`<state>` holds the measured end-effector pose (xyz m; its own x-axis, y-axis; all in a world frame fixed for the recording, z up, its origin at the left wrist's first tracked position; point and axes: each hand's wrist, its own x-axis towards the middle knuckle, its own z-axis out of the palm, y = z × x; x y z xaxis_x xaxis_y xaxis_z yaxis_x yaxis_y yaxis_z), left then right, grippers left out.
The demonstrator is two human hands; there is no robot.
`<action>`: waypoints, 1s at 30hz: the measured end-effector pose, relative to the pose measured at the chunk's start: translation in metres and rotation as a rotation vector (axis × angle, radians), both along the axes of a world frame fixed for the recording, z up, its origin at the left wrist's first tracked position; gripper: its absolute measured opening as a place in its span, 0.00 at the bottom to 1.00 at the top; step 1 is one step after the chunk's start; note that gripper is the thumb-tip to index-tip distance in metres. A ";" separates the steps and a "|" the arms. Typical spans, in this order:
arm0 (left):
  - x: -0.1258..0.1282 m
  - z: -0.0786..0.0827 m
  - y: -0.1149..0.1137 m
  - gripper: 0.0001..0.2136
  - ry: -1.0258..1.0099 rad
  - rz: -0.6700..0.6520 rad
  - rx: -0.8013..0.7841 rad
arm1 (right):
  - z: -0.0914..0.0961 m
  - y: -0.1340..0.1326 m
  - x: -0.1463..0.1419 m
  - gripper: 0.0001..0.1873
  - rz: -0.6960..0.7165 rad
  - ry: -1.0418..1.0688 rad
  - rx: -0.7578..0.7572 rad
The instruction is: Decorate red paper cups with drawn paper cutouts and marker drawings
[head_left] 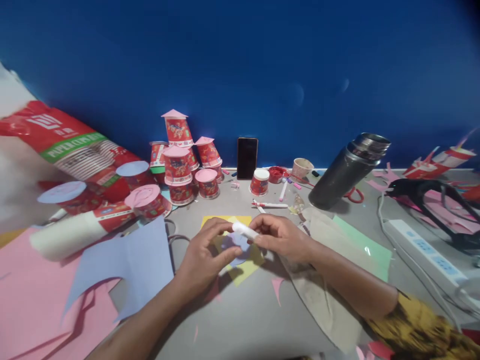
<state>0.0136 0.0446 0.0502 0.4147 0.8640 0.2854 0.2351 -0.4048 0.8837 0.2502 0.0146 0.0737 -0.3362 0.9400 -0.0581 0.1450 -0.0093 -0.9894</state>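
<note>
My right hand (279,236) pinches a short white tube (244,230), which looks like a glue stick. The tube's far left end meets the index fingertip of my left hand (204,250). Below the tube is a lavender paper circle (240,254), with my left thumb on its edge and the other left fingers partly hidden. Under both hands lies a yellow paper sheet (243,274) on the grey table. A small pink paper scrap (277,290) rests near my right wrist.
Red paper cups (178,167) with pink tops stand stacked at the back, near a phone (247,157). A dark flask (348,170) tilts at right, beyond a cloth bag (330,300). A power strip (423,250) lies far right; coloured paper (127,265) covers the left.
</note>
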 end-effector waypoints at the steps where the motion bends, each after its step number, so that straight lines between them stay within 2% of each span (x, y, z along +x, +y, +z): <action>1: 0.002 0.002 -0.002 0.12 -0.078 0.002 -0.094 | -0.003 -0.002 -0.004 0.19 -0.010 0.006 -0.010; 3: 0.005 0.007 -0.005 0.10 -0.210 -0.017 -0.273 | -0.008 -0.006 -0.010 0.18 -0.032 0.012 -0.012; 5: 0.007 0.012 -0.008 0.10 -0.301 -0.033 -0.381 | -0.012 -0.009 -0.014 0.17 -0.059 0.013 -0.011; 10: 0.008 0.017 -0.010 0.11 -0.387 -0.011 -0.422 | -0.017 -0.013 -0.020 0.15 -0.172 -0.047 -0.024; 13: 0.007 0.015 -0.011 0.10 -0.401 -0.018 -0.441 | -0.017 -0.015 -0.021 0.15 -0.185 0.018 -0.085; 18: 0.005 0.014 -0.011 0.10 -0.435 -0.054 -0.453 | -0.020 -0.015 -0.018 0.24 -0.101 0.165 -0.269; 21: 0.005 0.015 -0.012 0.11 -0.433 -0.068 -0.447 | -0.023 -0.014 -0.017 0.27 -0.051 0.192 -0.304; 26: 0.006 0.012 -0.013 0.10 -0.376 -0.058 -0.405 | -0.022 -0.014 -0.018 0.27 -0.039 0.200 -0.243; 28: 0.004 0.009 -0.009 0.12 -0.293 -0.028 -0.346 | -0.020 -0.011 -0.015 0.24 -0.097 0.193 -0.166; 30: 0.001 0.005 -0.003 0.16 -0.123 0.040 -0.214 | -0.019 -0.006 -0.009 0.21 -0.224 0.205 -0.092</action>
